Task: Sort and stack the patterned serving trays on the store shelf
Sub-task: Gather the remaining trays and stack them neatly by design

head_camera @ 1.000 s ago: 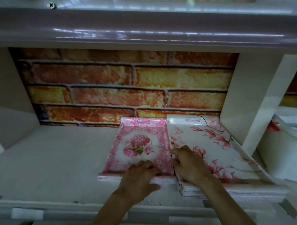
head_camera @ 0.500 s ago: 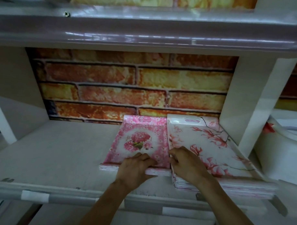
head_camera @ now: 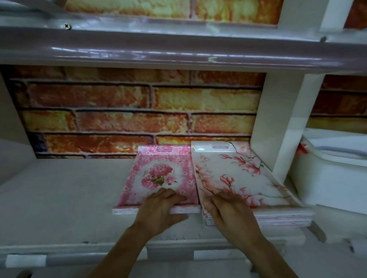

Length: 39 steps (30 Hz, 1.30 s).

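Both hands stayed at the tray fronts since the earlier frame. Left hand (head_camera: 161, 211) gripped the front rim of the pink rose-patterned plastic tray stack (head_camera: 156, 179). Right hand (head_camera: 232, 213) gripped the front corner of the white blossom-patterned tray stack (head_camera: 239, 178). The stacks touched side by side on the pale shelf board (head_camera: 62, 193), against the white upright divider (head_camera: 279, 121).

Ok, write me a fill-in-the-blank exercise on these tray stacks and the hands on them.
1. The left hand holds the pink tray stack at its ____ edge.
2. The right hand holds the white tray stack, which lies to the ____ of the pink one.
3. The wall behind both stacks shows a ____ pattern.

Missing words: front; right; brick.
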### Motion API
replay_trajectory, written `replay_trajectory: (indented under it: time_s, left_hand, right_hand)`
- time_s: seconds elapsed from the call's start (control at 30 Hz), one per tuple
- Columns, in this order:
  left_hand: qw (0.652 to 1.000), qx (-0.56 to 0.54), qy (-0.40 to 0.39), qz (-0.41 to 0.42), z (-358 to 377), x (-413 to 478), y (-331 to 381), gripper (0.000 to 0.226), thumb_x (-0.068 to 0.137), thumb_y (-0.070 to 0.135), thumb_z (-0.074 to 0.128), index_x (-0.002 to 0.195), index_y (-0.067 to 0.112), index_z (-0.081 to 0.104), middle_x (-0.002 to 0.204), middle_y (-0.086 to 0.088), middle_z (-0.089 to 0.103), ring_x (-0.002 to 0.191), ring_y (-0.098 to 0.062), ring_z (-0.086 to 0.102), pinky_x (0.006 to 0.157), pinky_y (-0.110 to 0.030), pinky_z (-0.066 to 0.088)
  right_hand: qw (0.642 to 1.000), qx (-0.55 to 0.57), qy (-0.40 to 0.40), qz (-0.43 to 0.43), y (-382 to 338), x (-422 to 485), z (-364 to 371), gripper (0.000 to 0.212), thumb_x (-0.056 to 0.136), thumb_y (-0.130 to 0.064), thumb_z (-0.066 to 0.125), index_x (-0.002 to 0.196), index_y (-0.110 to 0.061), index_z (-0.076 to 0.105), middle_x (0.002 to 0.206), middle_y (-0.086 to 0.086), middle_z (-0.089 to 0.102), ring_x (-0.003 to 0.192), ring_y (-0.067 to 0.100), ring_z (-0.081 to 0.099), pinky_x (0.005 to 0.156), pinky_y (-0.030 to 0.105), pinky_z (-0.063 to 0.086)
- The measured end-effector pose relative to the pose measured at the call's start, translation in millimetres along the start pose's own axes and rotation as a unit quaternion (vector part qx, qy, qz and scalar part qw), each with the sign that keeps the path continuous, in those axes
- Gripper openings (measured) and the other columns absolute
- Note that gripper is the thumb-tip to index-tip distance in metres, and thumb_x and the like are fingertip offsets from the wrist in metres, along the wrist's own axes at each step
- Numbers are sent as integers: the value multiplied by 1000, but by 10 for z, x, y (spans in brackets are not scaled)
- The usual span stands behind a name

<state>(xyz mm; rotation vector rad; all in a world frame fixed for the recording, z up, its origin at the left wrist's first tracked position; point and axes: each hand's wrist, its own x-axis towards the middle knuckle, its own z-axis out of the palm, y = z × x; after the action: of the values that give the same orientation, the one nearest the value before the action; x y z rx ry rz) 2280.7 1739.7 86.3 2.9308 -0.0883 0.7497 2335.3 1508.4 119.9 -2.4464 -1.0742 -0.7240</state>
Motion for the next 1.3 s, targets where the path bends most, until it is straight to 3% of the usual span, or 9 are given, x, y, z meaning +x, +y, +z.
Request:
replay_trajectory:
  time_s: [0.07,0.17,0.3,0.4,0.6,0.8,1.0,1.3]
  left_hand:
    - [999,-31,10,9,-41,-10,54,54,78,74,48,117,40,63,112,18,63,103,-7,57,84,-26,48]
    - [994,-102,22,19,-124,-3,292,51,87,68,41,127,40,56,122,19,58,110,-4,52,90,-28,46]
    - [973,-225,7,56,-114,58,611,42,99,45,37,136,32,51,124,15,54,111,-2,52,93,-26,47]
    - [965,-256,28,56,-60,34,642,40,101,45,34,131,30,56,119,13,53,109,-2,53,91,-28,48]
    - [985,-163,35,32,85,-47,774,57,86,74,41,133,42,48,130,14,43,124,-3,41,100,-32,39]
    - [991,-124,52,-12,277,-45,815,52,86,75,38,125,44,54,136,8,40,130,-9,39,97,-33,34]
    - [993,-113,42,-21,281,-36,825,49,88,74,34,125,46,50,135,8,40,124,-9,40,93,-27,25]
    - [993,-118,0,-33,157,-37,862,63,85,79,30,137,45,44,137,18,35,129,-1,34,103,-24,23]
  right_hand:
    - [1000,-2,10,-13,62,-153,-33,45,99,-54,31,102,-32,70,105,-14,67,99,11,60,91,30,43]
    - [1000,-10,4,-12,161,-320,-48,41,90,-62,46,120,-37,62,124,-18,57,116,10,52,99,33,34]
    - [1000,-19,2,-13,179,-364,-21,52,82,-65,56,125,-36,59,123,-17,56,111,12,53,93,33,35]
    - [999,-28,7,-20,177,-350,-22,51,77,-57,65,123,-35,59,118,-15,57,108,14,53,88,28,31]
    - [999,-25,-3,-32,222,-370,-31,51,82,-50,62,129,-32,52,122,-13,55,112,12,52,89,24,27]
    - [998,-51,44,18,469,-498,-19,58,82,-74,49,118,-30,61,108,-8,57,100,20,54,90,37,40]
    - [998,-52,23,1,561,-477,14,57,83,-74,46,120,-32,58,110,-11,55,99,18,52,84,37,40]
    - [998,-60,27,6,533,-488,-7,55,81,-74,46,114,-32,57,104,-10,54,96,19,50,84,38,39]
